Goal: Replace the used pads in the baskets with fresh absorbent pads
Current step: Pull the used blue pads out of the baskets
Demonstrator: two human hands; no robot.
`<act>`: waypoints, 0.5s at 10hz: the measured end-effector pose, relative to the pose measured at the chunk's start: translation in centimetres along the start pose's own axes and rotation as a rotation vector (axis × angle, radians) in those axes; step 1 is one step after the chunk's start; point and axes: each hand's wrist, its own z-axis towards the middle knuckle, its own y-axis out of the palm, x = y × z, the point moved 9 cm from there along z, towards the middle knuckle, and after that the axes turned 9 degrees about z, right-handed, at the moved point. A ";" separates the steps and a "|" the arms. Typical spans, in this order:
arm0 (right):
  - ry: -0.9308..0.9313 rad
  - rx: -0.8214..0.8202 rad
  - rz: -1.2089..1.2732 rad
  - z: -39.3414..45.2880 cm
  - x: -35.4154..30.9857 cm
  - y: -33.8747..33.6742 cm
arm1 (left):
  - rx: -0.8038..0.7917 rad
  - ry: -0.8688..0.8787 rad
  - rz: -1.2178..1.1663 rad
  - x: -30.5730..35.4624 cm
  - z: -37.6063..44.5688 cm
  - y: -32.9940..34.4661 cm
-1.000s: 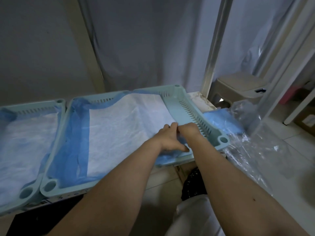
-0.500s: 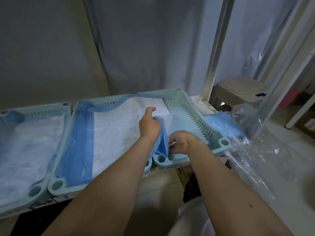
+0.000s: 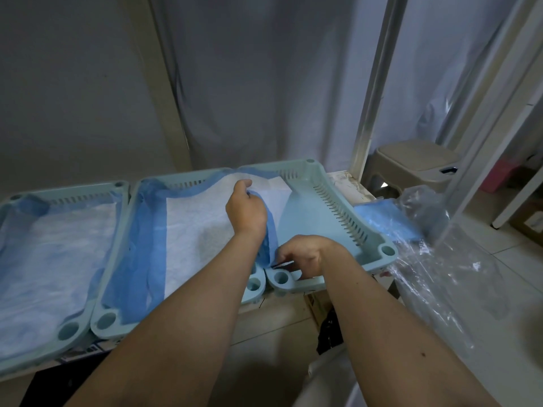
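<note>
Pad (image 3: 202,227) lies in middle basket (image 3: 117,315), right edge lifted. My left hand (image 3: 245,214) pinches that edge; right hand (image 3: 302,254) grips its near corner. Feels light, limp; best held by corners.

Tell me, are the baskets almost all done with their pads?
The far-left basket already has a pad lying flat. The middle basket's pad is in hand: the left hand lifts its blue edge, the right hand holds the corner. The right basket looks bare, so it needs one from the blue stack.
</note>
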 end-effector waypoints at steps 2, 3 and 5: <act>-0.079 0.324 -0.335 -0.1 -1.8 -1.9 | 0.004 -0.015 -0.023 0.1 -0.4 0.0; -0.199 0.624 -0.259 -0.7 -3.4 -4.8 | 0.005 -0.015 -0.027 0.3 -0.7 -0.4; -0.555 0.858 0.071 -3.2 -7.2 -8.7 | 0.023 0.087 0.161 1.1 -1.3 -1.2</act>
